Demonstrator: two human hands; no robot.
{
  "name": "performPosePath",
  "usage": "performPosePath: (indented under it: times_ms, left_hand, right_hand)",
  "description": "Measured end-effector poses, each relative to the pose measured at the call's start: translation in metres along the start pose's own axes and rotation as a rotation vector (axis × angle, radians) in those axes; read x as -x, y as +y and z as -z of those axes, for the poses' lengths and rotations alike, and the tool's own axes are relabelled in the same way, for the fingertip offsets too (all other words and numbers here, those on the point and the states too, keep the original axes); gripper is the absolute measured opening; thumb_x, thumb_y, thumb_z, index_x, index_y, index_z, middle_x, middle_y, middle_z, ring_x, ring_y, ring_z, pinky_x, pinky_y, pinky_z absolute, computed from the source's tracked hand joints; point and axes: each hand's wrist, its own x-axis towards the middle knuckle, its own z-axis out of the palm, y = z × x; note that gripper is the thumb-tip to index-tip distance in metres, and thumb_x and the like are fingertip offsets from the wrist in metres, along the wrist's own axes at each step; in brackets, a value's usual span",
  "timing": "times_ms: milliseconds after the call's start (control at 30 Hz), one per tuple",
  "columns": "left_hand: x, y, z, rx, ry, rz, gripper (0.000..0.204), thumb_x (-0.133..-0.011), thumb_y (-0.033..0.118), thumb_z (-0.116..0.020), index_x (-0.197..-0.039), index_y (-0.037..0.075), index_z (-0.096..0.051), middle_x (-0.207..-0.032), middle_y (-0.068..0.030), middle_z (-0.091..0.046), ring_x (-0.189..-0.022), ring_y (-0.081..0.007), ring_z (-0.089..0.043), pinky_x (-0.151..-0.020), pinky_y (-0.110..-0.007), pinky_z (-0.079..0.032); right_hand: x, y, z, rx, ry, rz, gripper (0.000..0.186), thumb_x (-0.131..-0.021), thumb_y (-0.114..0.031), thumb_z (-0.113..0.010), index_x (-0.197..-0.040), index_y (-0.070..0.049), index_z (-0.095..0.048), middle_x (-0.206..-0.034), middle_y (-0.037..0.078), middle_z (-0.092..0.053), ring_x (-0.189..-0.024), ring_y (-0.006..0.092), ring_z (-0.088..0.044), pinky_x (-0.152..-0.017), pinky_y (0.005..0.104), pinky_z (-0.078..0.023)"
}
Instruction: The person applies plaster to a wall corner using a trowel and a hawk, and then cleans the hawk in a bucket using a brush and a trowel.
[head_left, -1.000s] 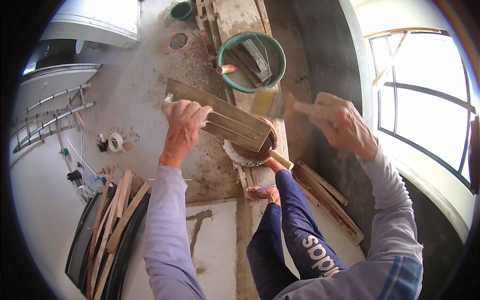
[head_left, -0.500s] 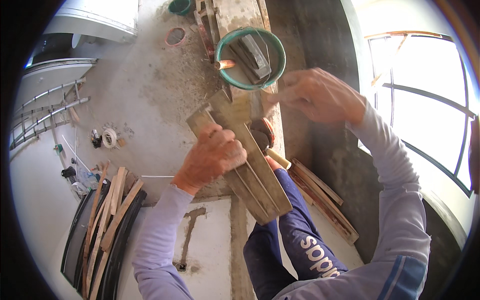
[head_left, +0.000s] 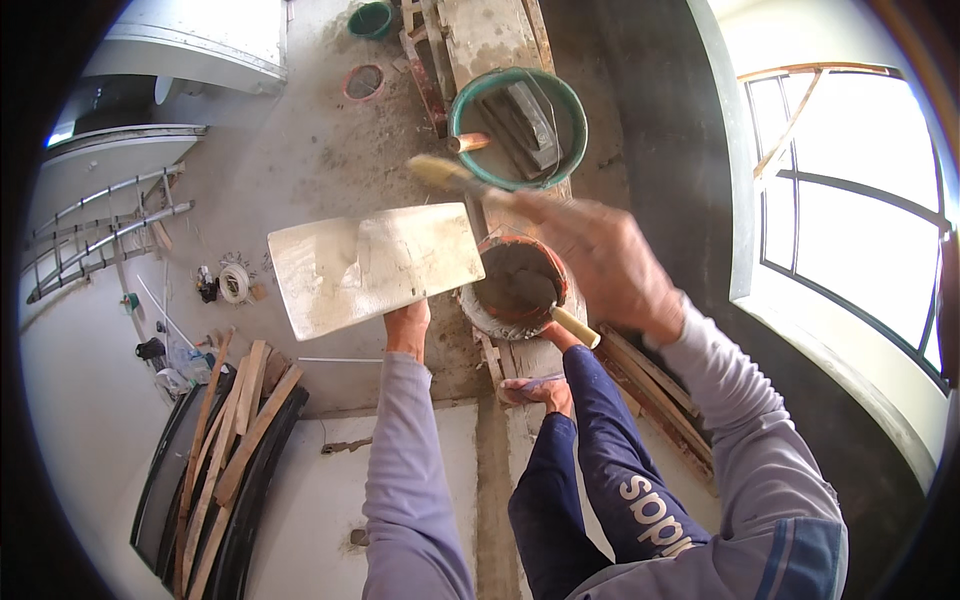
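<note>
My left hand [head_left: 406, 328] grips a flat plaster board [head_left: 372, 266] from below, holding its pale, smeared face up in front of me. Raised over the board's right end, my right hand [head_left: 598, 258] is shut on a brush [head_left: 452, 178] whose pale bristles point left. Just right of the board sits an orange-rimmed bucket of grey mortar [head_left: 517, 286] with a wooden handle [head_left: 573, 325] sticking out of it. Above that stands a green bucket [head_left: 516, 126] with tools inside. My legs in dark blue trousers and one bare foot [head_left: 540, 389] rest on a plank below.
A grey wall and an arched window [head_left: 850, 200] rise on the right. Wooden slats [head_left: 235, 440] lie in dark curved trays at lower left. Metal racks [head_left: 100, 225], a roll of tape [head_left: 234, 282] and small tubs [head_left: 364, 82] sit on the dusty concrete floor. Boards [head_left: 655, 390] lean by the wall.
The left hand turned the board from on edge to flat, face up, and moved it left. The right hand came down over the board with the brush.
</note>
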Motion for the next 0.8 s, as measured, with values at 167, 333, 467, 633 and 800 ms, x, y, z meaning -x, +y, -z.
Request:
performPosePath:
  times_ms: [167,333,467,633,800]
  left_hand:
    - [0.016,0.003,-0.013,-0.031,-0.044,0.106,0.047,-0.093,0.021,-0.058,-0.133,0.002,-0.041,-0.131,-0.0103,-0.049,-0.115,-0.0203,-0.050,-0.098,-0.034,-0.044]
    - [0.036,0.050,0.014,0.703,0.067,0.160,0.051,-0.095,0.027,-0.056,-0.137,0.006,-0.039,-0.136,-0.0082,-0.048,-0.124,-0.0243,-0.047,-0.105,-0.041,-0.041]
    - [0.054,0.041,0.052,0.521,0.253,0.142,0.043,-0.094,0.024,-0.056,-0.132,0.006,-0.046,-0.134,-0.0094,-0.050,-0.123,-0.0256,-0.049,-0.106,-0.041,-0.040]
    - [0.089,0.054,0.089,0.755,0.361,0.396,0.031,-0.090,0.012,-0.062,-0.118,0.001,-0.057,-0.123,-0.0113,-0.059,-0.117,-0.0267,-0.053,-0.104,-0.046,-0.043]
    - [0.154,0.018,0.142,1.033,0.509,0.490,0.023,-0.094,0.013,-0.055,-0.112,-0.001,-0.057,-0.112,-0.0130,-0.063,-0.104,-0.0262,-0.060,-0.093,-0.043,-0.052]
  right_hand:
    - [0.007,-0.006,-0.054,0.053,-0.060,-0.030,0.042,-0.086,-0.003,-0.051,-0.128,-0.005,-0.053,-0.070,0.017,-0.055,-0.065,0.0317,-0.057,-0.061,0.0417,-0.048]
    - [0.005,0.135,-0.053,0.447,0.024,-0.230,0.033,-0.087,-0.006,-0.048,-0.118,-0.004,-0.058,-0.076,0.022,-0.062,-0.071,0.0391,-0.062,-0.064,0.0481,-0.049]
    - [-0.010,0.163,-0.057,0.434,0.224,-0.174,0.013,-0.087,-0.010,-0.048,-0.097,-0.004,-0.052,-0.068,0.022,-0.060,-0.065,0.0434,-0.060,-0.059,0.0532,-0.046]
    - [-0.033,0.206,-0.078,0.590,0.029,-0.268,0.015,-0.085,-0.010,-0.048,-0.098,-0.006,-0.052,-0.077,0.024,-0.063,-0.072,0.0440,-0.062,-0.065,0.0526,-0.048]
    - [0.009,0.168,-0.063,0.555,0.060,-0.098,0.029,-0.088,-0.014,-0.047,-0.116,-0.014,-0.056,-0.086,0.018,-0.065,-0.077,0.0398,-0.063,-0.066,0.0491,-0.049]
